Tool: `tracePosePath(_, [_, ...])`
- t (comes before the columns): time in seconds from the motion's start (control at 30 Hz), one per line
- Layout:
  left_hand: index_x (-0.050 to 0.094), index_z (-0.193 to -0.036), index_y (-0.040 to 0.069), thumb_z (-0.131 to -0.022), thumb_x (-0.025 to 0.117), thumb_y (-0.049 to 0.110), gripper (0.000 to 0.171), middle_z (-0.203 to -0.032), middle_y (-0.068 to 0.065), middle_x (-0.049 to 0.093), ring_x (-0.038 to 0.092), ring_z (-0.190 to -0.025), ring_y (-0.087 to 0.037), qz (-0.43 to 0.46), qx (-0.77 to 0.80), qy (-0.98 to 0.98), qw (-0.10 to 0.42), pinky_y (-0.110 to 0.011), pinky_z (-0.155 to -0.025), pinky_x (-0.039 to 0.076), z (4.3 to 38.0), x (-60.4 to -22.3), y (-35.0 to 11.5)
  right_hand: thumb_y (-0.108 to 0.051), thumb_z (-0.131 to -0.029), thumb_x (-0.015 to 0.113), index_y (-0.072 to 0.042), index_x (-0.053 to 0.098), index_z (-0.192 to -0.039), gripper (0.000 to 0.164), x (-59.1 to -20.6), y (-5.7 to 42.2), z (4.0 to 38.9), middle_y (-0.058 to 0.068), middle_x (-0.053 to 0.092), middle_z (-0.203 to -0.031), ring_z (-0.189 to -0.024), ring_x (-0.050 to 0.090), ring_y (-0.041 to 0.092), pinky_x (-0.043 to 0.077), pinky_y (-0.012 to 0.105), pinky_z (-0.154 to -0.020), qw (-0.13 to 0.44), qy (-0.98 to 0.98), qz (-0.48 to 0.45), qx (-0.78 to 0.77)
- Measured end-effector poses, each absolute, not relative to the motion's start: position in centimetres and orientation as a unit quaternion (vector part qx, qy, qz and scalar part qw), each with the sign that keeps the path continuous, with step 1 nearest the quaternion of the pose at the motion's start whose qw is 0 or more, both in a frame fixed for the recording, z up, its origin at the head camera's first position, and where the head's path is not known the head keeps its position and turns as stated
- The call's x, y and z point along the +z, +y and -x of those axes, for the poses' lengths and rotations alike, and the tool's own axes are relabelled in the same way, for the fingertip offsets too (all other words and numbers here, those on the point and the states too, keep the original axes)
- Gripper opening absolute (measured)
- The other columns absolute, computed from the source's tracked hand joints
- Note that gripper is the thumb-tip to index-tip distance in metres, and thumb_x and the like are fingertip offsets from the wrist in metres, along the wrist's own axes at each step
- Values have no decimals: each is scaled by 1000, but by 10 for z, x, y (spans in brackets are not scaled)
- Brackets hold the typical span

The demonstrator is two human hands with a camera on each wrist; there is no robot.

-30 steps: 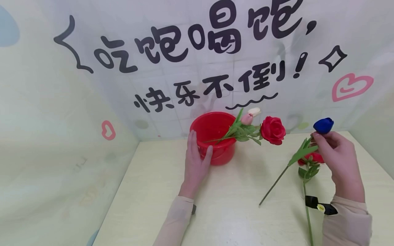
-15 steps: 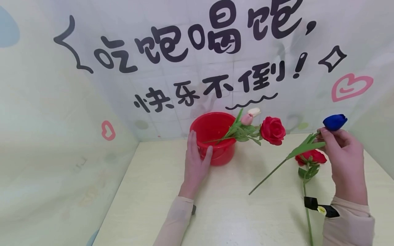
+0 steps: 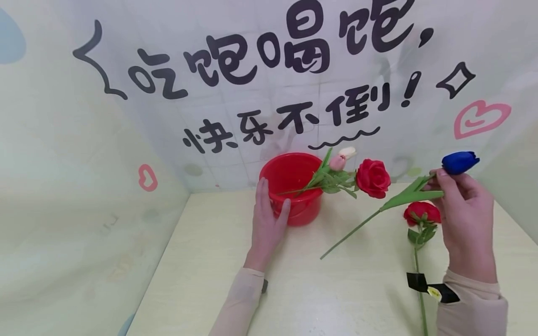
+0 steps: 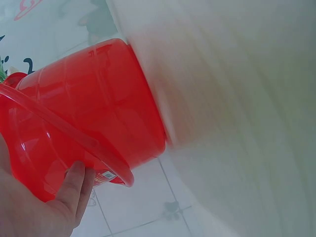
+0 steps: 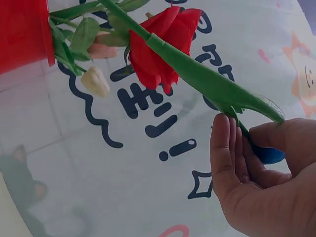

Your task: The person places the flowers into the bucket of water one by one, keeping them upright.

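Note:
A red bucket (image 3: 303,212) stands on the table against the back wall. My left hand (image 3: 269,224) rests on its left front side, fingers fairly straight and thumb apart; the left wrist view shows the fingertips (image 4: 75,180) touching the bucket near its handle (image 4: 74,133). My right hand (image 3: 466,219) pinches a blue tulip (image 3: 460,162) just below the bloom. Its green stem (image 3: 350,234) slants down and left, above the table. Leaning out over the bucket's right rim are a red rose (image 3: 372,178), a pink tulip (image 3: 337,163) and a white tulip (image 3: 347,152).
Another red rose (image 3: 421,213) lies on the table (image 3: 294,298) at the right, its stem running toward the front, partly behind the right wrist's black strap (image 3: 417,282). Printed sheeting (image 3: 235,116) encloses the back and sides.
The blue tulip has tilted over, its bloom moving right and its stem end swinging left and up toward the bucket. The left hand and bucket stay still.

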State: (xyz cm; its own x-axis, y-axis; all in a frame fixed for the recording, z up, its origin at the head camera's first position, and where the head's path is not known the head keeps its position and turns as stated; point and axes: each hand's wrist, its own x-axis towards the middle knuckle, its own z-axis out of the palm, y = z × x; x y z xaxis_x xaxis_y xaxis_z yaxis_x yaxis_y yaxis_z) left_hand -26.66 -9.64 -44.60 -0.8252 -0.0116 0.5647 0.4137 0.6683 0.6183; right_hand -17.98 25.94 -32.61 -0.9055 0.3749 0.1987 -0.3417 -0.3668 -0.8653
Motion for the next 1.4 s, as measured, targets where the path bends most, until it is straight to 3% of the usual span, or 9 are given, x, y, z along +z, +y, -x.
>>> tracePosePath(0.3, [11, -159, 26, -87, 70, 48, 96, -161, 4, 21, 29, -141, -14, 110, -391, -874, 265, -41, -91, 54, 266, -447, -97, -9, -86, 75, 9, 61, -120, 41, -313, 230, 175, 16, 64, -103, -77, 68, 23, 56, 32, -83, 262, -375, 4, 889])
tracePosePath(0.57, [7, -159, 30, -86, 72, 46, 99, -160, 4, 22, 29, -141, -13, 115, -396, -871, 267, -40, -90, 54, 267, -448, -96, -10, -81, 80, 12, 60, -120, 49, -311, 206, 177, 20, 61, -106, -79, 68, 26, 53, 36, -85, 304, -340, 21, 890])
tracePosePath(1.0, [6, -159, 30, -89, 67, 51, 95, -161, 1, 21, 27, -142, -13, 116, -380, -877, 270, -38, -93, 52, 266, -448, -97, -6, -80, 80, 15, 60, -116, 46, -318, 190, 183, 22, 60, -104, -77, 69, 29, 53, 40, -85, 375, -290, 16, 880])
tracePosePath(1.4, [9, -159, 27, -85, 75, 40, 100, -161, 3, 21, 27, -142, -13, 116, -388, -874, 271, -40, -91, 54, 268, -447, -97, -5, -82, 78, 18, 59, -113, 43, -322, 181, 192, 25, 61, -102, -77, 68, 32, 53, 42, -84, 401, -288, -6, 870])
